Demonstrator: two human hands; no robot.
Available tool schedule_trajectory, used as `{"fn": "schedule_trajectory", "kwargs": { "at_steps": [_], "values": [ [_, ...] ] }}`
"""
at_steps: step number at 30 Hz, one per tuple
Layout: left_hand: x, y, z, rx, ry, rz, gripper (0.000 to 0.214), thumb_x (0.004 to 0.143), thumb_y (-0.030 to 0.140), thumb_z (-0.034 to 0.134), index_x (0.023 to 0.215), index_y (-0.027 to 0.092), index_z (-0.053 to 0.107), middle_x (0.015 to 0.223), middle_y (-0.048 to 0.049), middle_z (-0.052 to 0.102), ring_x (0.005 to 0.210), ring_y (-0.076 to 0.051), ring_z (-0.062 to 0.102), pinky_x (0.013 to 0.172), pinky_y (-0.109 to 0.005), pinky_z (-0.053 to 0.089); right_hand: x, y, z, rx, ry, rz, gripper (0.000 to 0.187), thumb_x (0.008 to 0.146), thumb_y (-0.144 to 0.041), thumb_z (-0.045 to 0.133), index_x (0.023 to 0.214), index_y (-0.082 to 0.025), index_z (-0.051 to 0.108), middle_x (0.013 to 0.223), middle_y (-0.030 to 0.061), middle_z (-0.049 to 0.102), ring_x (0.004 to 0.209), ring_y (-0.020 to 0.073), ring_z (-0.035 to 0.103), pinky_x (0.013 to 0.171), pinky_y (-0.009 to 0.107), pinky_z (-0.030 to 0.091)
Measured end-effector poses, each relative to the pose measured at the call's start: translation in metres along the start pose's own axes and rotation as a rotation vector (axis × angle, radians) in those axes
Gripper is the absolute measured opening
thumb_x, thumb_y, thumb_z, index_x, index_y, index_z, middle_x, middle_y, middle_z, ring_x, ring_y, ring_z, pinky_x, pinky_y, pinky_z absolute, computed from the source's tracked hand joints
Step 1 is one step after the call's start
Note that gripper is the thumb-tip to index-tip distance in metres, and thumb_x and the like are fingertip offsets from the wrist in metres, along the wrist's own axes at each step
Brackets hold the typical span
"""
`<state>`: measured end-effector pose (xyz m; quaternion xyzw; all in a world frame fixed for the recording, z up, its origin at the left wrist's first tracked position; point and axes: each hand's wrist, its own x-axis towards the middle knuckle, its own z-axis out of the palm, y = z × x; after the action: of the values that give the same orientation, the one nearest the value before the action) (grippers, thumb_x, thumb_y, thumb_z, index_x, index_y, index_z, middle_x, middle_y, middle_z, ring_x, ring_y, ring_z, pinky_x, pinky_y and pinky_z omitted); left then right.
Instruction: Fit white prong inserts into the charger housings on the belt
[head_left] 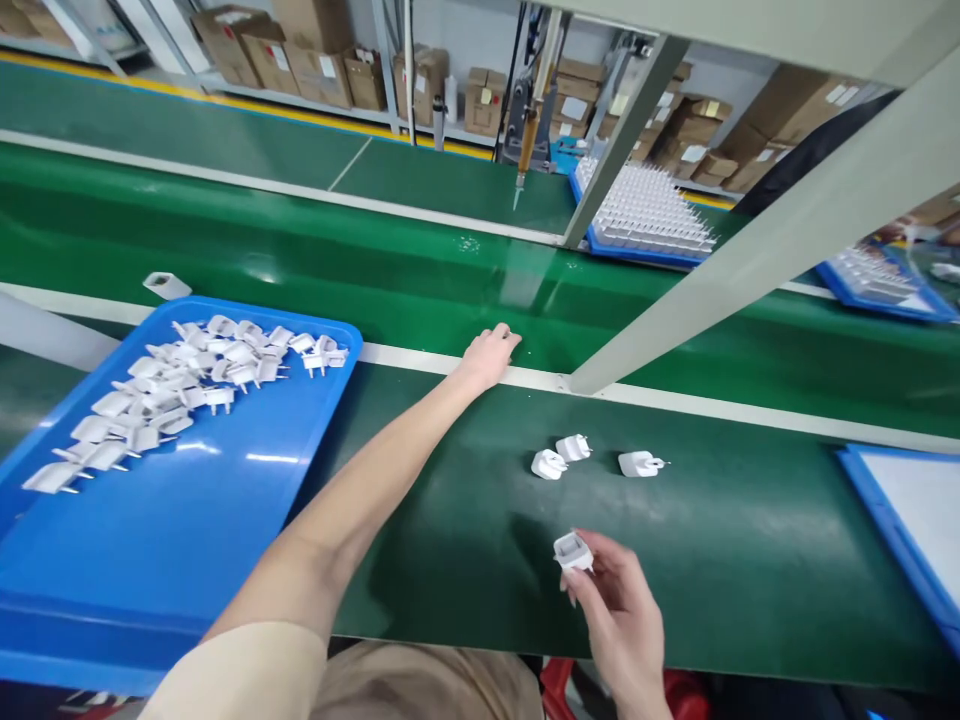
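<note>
My left hand [491,352] reaches forward to the white rail at the edge of the green conveyor belt [375,265]; its fingers are curled over the rail and whatever they hold, if anything, is hidden. My right hand [615,600] is low near the table's front edge, pinching a small white plug adapter [574,551]. Three more white plug adapters [574,447] lie loose on the dark green table top [750,540] just beyond it.
A blue tray [187,520] at the left holds several white plug adapters [180,385]. Another blue tray [911,520] sits at the right edge. One white part [166,285] lies on the belt. A slanted grey frame post [750,270] crosses the belt; trays of white parts [645,215] lie beyond.
</note>
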<state>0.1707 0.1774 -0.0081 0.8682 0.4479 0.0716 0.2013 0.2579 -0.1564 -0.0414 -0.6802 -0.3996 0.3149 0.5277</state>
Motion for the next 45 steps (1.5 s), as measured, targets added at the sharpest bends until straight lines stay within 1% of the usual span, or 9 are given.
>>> {"fn": "schedule_trajectory", "kwargs": {
  "at_steps": [3, 8, 11, 14, 19, 22, 27, 37, 45],
  "values": [
    [-0.022, 0.004, 0.013, -0.01, 0.037, 0.012, 0.039, 0.101, 0.01, 0.054, 0.139, 0.018, 0.062, 0.137, -0.0137, 0.061, 0.121, -0.028, 0.065, 0.101, -0.037, 0.053, -0.002, 0.001, -0.004, -0.066, -0.046, -0.071, 0.022, 0.104, -0.034, 0.063, 0.12, -0.028, 0.075, 0.085, 0.0028, 0.07, 0.061, 0.0148, 0.064, 0.061, 0.027, 0.059],
    [-0.155, -0.017, 0.032, 0.105, 0.337, 0.077, 0.031, 0.102, 0.031, 0.064, 0.131, 0.019, 0.061, 0.116, -0.0087, 0.069, 0.1, -0.025, 0.069, 0.082, -0.034, 0.055, 0.002, 0.004, 0.007, 0.034, -0.134, -0.032, 0.025, 0.102, -0.032, 0.067, 0.127, -0.03, 0.07, 0.097, 0.0029, 0.072, 0.062, 0.0136, 0.067, 0.058, 0.025, 0.059],
    [-0.228, -0.032, 0.047, 0.226, 0.375, 0.099, 0.028, 0.101, 0.044, 0.065, 0.101, 0.016, 0.067, 0.091, -0.0067, 0.069, 0.076, -0.023, 0.066, 0.067, -0.035, 0.051, 0.008, 0.002, 0.026, 0.128, -0.209, -0.011, 0.017, 0.1, -0.032, 0.071, 0.117, -0.028, 0.07, 0.097, 0.0026, 0.071, 0.065, 0.0139, 0.068, 0.057, 0.024, 0.059],
    [-0.265, -0.038, 0.057, 0.247, 0.298, 0.03, 0.047, 0.092, 0.061, 0.071, 0.094, 0.015, 0.067, 0.076, -0.0052, 0.065, 0.069, -0.024, 0.063, 0.061, -0.038, 0.046, 0.016, -0.007, 0.045, 0.091, -0.343, -0.092, 0.01, 0.101, -0.028, 0.07, 0.11, -0.027, 0.071, 0.095, 0.0026, 0.071, 0.071, 0.0151, 0.069, 0.061, 0.025, 0.06],
    [-0.28, -0.049, 0.058, -0.026, 0.154, 0.046, 0.04, 0.089, 0.043, 0.076, 0.118, 0.017, 0.066, 0.097, -0.0055, 0.072, 0.087, -0.024, 0.065, 0.078, -0.038, 0.048, 0.025, -0.026, 0.067, -0.253, -0.433, -0.32, 0.017, 0.101, -0.019, 0.067, 0.116, -0.027, 0.07, 0.103, 0.0039, 0.075, 0.088, 0.0198, 0.074, 0.08, 0.031, 0.064],
    [-0.283, -0.057, 0.063, -0.165, 0.2, 0.061, 0.018, 0.093, 0.032, 0.069, 0.105, 0.02, 0.068, 0.089, -0.0027, 0.072, 0.082, -0.022, 0.061, 0.074, -0.037, 0.042, 0.023, -0.035, 0.081, -0.372, -0.475, -0.431, 0.025, 0.101, -0.012, 0.066, 0.121, -0.028, 0.067, 0.106, 0.0036, 0.076, 0.092, 0.0198, 0.074, 0.084, 0.033, 0.063],
    [-0.283, -0.062, 0.077, -0.231, 0.29, 0.068, 0.015, 0.091, 0.028, 0.067, 0.102, 0.018, 0.069, 0.083, -0.0032, 0.071, 0.078, -0.022, 0.057, 0.072, -0.039, 0.038, 0.023, -0.04, 0.104, -0.565, -0.574, -0.607, 0.028, 0.104, -0.009, 0.058, 0.126, -0.023, 0.066, 0.111, 0.0088, 0.072, 0.094, 0.0212, 0.071, 0.088, 0.036, 0.063],
    [-0.287, -0.072, 0.079, -0.379, 0.256, 0.109, 0.03, 0.086, 0.022, 0.074, 0.116, 0.021, 0.071, 0.111, -0.0046, 0.072, 0.095, -0.023, 0.059, 0.081, -0.039, 0.042, 0.043, -0.065, 0.112, -0.746, -0.86, -0.709, 0.024, 0.105, -0.009, 0.054, 0.123, -0.018, 0.067, 0.113, 0.0115, 0.07, 0.097, 0.0231, 0.066, 0.085, 0.037, 0.06],
    [-0.285, -0.072, 0.077, -0.407, 0.255, 0.113, 0.02, 0.09, 0.022, 0.071, 0.11, 0.019, 0.071, 0.097, -0.0021, 0.072, 0.088, -0.021, 0.06, 0.077, -0.039, 0.04, 0.047, -0.067, 0.116, -0.9, -0.937, -0.768, 0.034, 0.104, -0.003, 0.045, 0.122, -0.018, 0.069, 0.113, 0.0118, 0.071, 0.092, 0.0234, 0.066, 0.084, 0.039, 0.056]
  ]
}}
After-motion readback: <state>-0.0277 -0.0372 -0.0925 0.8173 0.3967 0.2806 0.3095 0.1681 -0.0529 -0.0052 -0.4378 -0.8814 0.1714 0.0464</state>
